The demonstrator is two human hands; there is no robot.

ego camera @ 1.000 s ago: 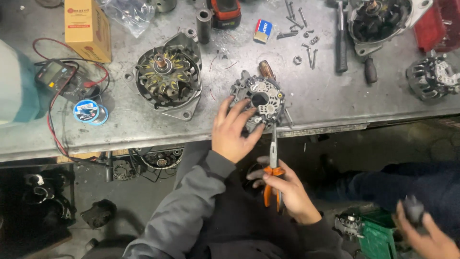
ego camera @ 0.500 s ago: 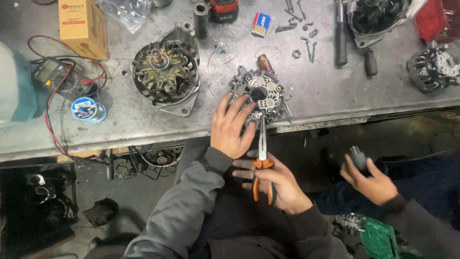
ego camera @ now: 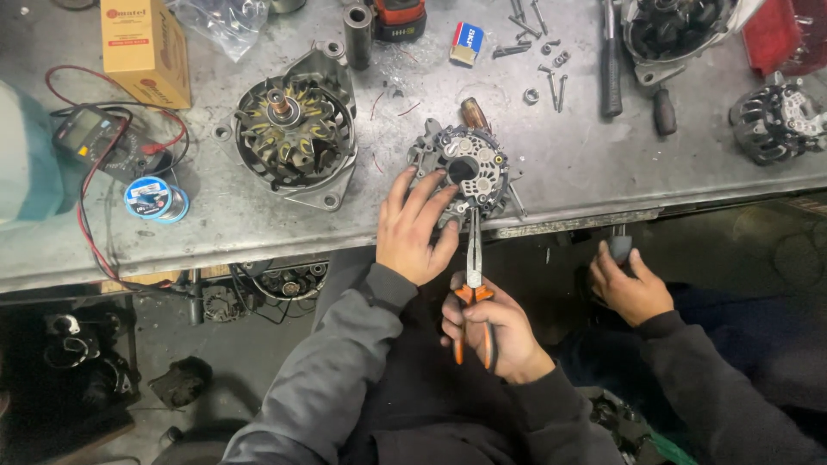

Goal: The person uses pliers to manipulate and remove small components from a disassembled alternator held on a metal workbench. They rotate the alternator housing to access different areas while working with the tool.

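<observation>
A grey alternator rear housing [ego camera: 469,168] lies near the front edge of the metal workbench [ego camera: 551,185]. My left hand [ego camera: 415,228] rests on its lower left side, fingers spread over it. Below the bench edge, my right hand [ego camera: 491,325] grips long-nose pliers with orange handles [ego camera: 473,284], whose thin jaws point up and reach the housing's lower rim. Both my sleeves are grey.
An alternator front half with its rotor [ego camera: 293,129] sits to the left, beside a multimeter with red leads [ego camera: 90,138], a solder spool [ego camera: 155,198] and a cardboard box [ego camera: 146,47]. Bolts [ego camera: 551,73], a hammer [ego camera: 610,60] and more housings [ego camera: 780,120] lie to the right. Another person's hand [ego camera: 629,288] holds a small dark object.
My right hand and the pliers have shifted slightly left, tips staying at the housing. The other person's hand has risen from the lower right toward the bench edge.
</observation>
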